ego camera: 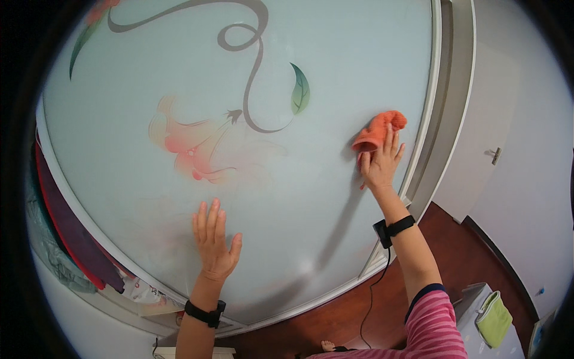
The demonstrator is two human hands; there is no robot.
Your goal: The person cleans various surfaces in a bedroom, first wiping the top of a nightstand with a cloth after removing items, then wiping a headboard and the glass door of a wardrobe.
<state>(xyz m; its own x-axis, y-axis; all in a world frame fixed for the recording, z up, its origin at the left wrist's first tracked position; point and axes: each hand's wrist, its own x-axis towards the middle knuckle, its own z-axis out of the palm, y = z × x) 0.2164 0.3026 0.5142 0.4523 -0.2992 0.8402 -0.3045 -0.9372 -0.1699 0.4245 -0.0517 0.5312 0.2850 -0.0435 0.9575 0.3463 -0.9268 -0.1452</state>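
A frosted glass sliding door panel (pixel 314 188) in a white frame fills most of the head view, printed with a pink flower, a curling grey stem and green leaves. My right hand (pixel 382 164) presses an orange cloth (pixel 379 130) against the glass near its right edge. The cloth is bunched under and above the fingers. Below the printed flower (pixel 193 152), my left hand (pixel 216 244) is spread at the glass with nothing in it; whether the palm touches is not clear. Each wrist wears a black strap with a small device.
Clothes (pixel 74 224) and bags sit behind the door's left edge. At the lower right, a green cloth (pixel 494 319) lies on a grey covered surface. A black cable (pixel 371 296) hangs from the right wrist device over the reddish-brown floor. A white door with a handle (pixel 496 155) stands right.
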